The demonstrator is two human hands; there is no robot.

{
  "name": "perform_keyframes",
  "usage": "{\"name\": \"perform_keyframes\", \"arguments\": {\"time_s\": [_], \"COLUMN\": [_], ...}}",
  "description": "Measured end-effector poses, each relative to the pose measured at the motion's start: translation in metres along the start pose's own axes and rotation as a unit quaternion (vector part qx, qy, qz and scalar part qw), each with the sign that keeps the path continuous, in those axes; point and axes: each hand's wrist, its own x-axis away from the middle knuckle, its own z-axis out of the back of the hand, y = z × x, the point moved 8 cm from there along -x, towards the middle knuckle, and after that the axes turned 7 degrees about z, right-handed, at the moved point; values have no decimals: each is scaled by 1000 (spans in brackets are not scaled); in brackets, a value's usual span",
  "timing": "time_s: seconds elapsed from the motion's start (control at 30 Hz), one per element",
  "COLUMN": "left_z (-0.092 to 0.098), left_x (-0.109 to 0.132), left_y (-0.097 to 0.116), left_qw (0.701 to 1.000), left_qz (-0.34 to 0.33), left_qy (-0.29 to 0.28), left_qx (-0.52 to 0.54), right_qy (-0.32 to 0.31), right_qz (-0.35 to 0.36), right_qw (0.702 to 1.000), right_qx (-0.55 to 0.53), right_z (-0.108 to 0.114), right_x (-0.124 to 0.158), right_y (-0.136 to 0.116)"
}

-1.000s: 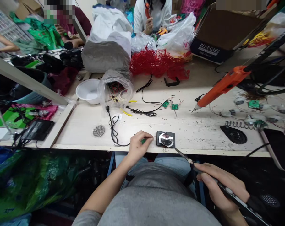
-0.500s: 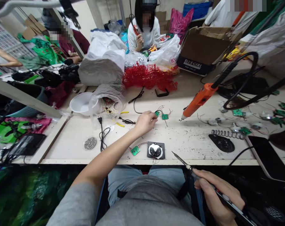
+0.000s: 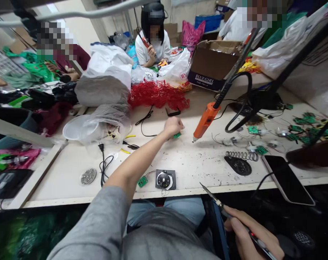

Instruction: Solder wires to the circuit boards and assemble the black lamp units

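Note:
My left hand (image 3: 174, 126) is stretched across the bench, fingers curled down beside a small green circuit board (image 3: 177, 135). The hand covers part of that spot, so what its fingers pinch, if anything, is hidden. Held like a pen, a soldering iron (image 3: 211, 195) sits in my closed right hand (image 3: 252, 231), its tip pointing up and left over the bench's front edge. Between the hands, near that edge, lies a black square part with a round dial-like centre (image 3: 164, 180). A thin wire runs from it to another green circuit board (image 3: 142, 181).
An orange electric screwdriver (image 3: 205, 121) hangs tip-down right of my left hand. A spring holder (image 3: 241, 156) and phone (image 3: 285, 177) lie to the right. On the left are a dish of small metal pieces (image 3: 88, 176), a corded plug (image 3: 101, 147) and a plastic bag (image 3: 109, 121).
My left hand has moved farther out and to the right, over where two green boards lay; one still shows. The whole view has shifted. My right hand keeps holding the soldering iron.

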Motion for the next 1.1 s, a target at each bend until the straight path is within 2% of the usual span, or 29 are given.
{"name": "perform_keyframes", "arguments": {"time_s": [0.07, 0.13, 0.23, 0.27, 0.3, 0.37, 0.4, 0.47, 0.53, 0.6, 0.67, 0.73, 0.83, 0.93, 1.03, 1.1], "left_z": [41, 94, 169, 192, 210, 223, 218, 185, 132, 82, 45, 22, 10, 14, 20, 18], "left_x": [12, 35, 88, 112, 137, 182, 203, 235, 259, 276, 285, 289, 288, 287, 286, 285], "left_y": [-8, -22, -49, -57, -65, -80, -86, -93, -95, -102, -112, -121, -125, -125, -128, -131], "left_qw": [996, 984, 961, 937, 916, 908, 913, 941, 963, 969, 969, 963, 953, 935, 901, 880], "left_qz": [-24, -46, -74, -112, -143, -163, -158, -146, -143, -126, -93, -62, -53, -62, -49, -18], "left_qy": [38, 93, 158, 193, 219, 246, 255, 216, 158, 141, 165, 192, 198, 182, 134, 89], "left_qx": [74, 144, 214, 270, 305, 298, 277, 215, 168, 159, 160, 176, 225, 299, 410, 467], "right_qy": [-3, -11, -25, -27, -33, -47, -54, -65, -73, -88, -109, -131, -137, -125, -129, -128], "right_qz": [0, 16, 33, 35, 35, 46, 58, 78, 88, 92, 109, 126, 101, 60, 49, 43], "right_qw": [1000, 1000, 999, 999, 998, 997, 996, 994, 992, 991, 987, 981, 983, 989, 989, 990], "right_qx": [-10, -16, -26, -29, -32, -37, -40, -45, -46, -46, -55, -66, -65, -53, -44, -45], "right_z": [-1, -4, -11, -14, -17, -24, -28, -35, -41, -47, -52, -56, -57, -55, -56, -57], "right_x": [0, -2, -4, -6, -7, -8, -9, -8, -7, -5, -4, -1, 2, 8, 14, 16], "right_y": [2, 1, 0, -1, -2, -7, -10, -17, -23, -28, -36, -46, -56, -59, -60, -58]}}
